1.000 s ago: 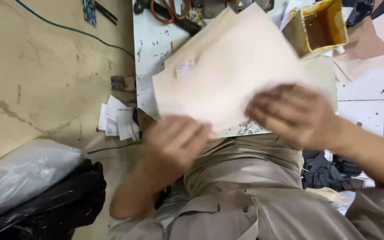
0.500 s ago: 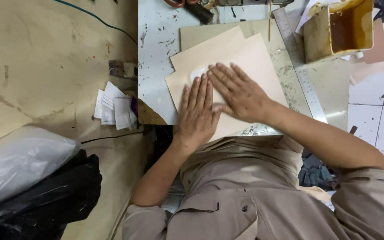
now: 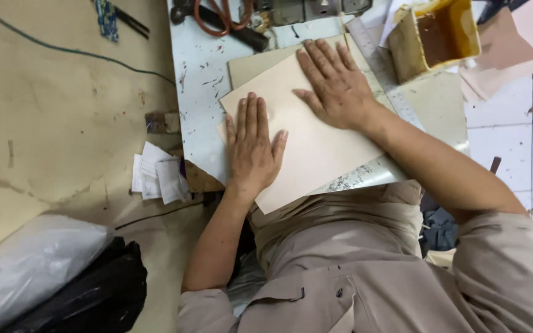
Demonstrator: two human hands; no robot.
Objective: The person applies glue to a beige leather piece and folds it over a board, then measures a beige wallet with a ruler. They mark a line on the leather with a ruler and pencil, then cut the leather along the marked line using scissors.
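Two bare hands lie flat on the white worktable [image 3: 202, 92]: the left hand [image 3: 253, 145] and the right hand [image 3: 335, 83]. Two tan sheets are stacked there, a pale top sheet [image 3: 316, 145] over a darker under sheet [image 3: 254, 65]. One metal ruler [image 3: 380, 61], one yellow-stained box [image 3: 436, 37] and one orange-handled pair of scissors [image 3: 223, 15] sit on it.

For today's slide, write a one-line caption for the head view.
Left hand and right hand lie flat on a beige sheet on a paint-flecked worktable.
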